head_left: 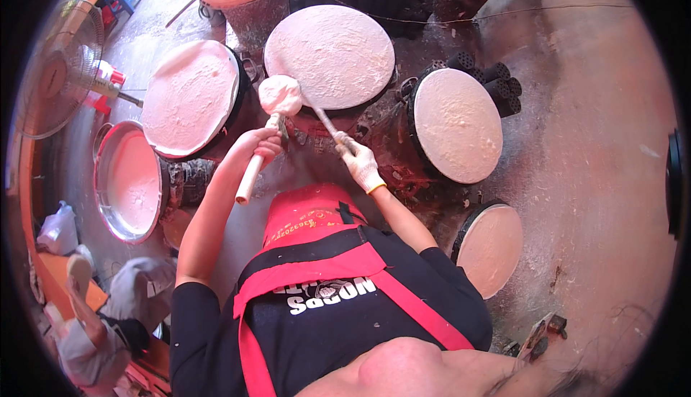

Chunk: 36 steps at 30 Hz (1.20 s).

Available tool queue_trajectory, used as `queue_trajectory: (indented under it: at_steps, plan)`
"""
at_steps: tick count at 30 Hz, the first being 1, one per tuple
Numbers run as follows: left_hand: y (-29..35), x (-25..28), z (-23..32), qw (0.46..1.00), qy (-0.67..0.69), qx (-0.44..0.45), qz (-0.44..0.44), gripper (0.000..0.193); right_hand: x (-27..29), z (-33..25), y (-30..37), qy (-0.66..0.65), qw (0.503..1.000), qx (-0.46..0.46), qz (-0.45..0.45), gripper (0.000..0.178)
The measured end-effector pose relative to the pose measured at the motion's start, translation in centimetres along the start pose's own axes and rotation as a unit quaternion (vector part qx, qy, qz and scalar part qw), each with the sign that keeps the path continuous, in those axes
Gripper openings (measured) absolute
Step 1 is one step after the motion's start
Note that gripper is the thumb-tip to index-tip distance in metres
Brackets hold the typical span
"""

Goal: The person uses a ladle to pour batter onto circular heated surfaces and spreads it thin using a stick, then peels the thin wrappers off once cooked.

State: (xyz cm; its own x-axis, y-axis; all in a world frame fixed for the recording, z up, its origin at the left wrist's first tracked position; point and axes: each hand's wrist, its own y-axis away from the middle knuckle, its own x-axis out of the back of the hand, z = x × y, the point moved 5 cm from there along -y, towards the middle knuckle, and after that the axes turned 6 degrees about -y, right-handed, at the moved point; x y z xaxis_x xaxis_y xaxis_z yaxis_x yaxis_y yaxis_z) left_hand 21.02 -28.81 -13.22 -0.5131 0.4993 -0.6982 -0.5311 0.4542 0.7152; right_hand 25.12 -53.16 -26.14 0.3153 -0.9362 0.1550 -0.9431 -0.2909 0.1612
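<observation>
1. wooden roller (253, 167): a pale handle topped by a batter-coated pad (280, 95), held upright just in front of the person's red apron (309, 213), between two round griddles.
2. left hand (260, 145): bare, grip clenched around the roller's handle near its upper part.
3. right hand (358, 161): in a whitish glove, grip closed on a thin stick (325, 120) whose far end reaches the edge of the middle griddle (330, 55).
4. middle griddle: a round plate covered by a thin pale sheet, straight ahead of both hands.
5. left griddle (191, 98): covered with wet white batter, just beside the roller's pad.
6. right griddle (457, 125): covered with a drying sheet; dark cylindrical coal bricks (497, 84) are stacked behind it.
7. lower right griddle (491, 249): near the right elbow.
8. metal basin (129, 181): holds white batter, at the far left.
9. electric fan (61, 69): stands beyond the basin.
</observation>
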Motion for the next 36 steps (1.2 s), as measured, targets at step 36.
queue_trajectory:
  at_steps: [36]
  plan:
    - [32.7, 23.9, 4.7, 0.896, 0.164, -0.393, 0.130, 0.017, -42.0, -34.5, -19.9, 0.395, 0.830, 0.262, -0.295, 0.034]
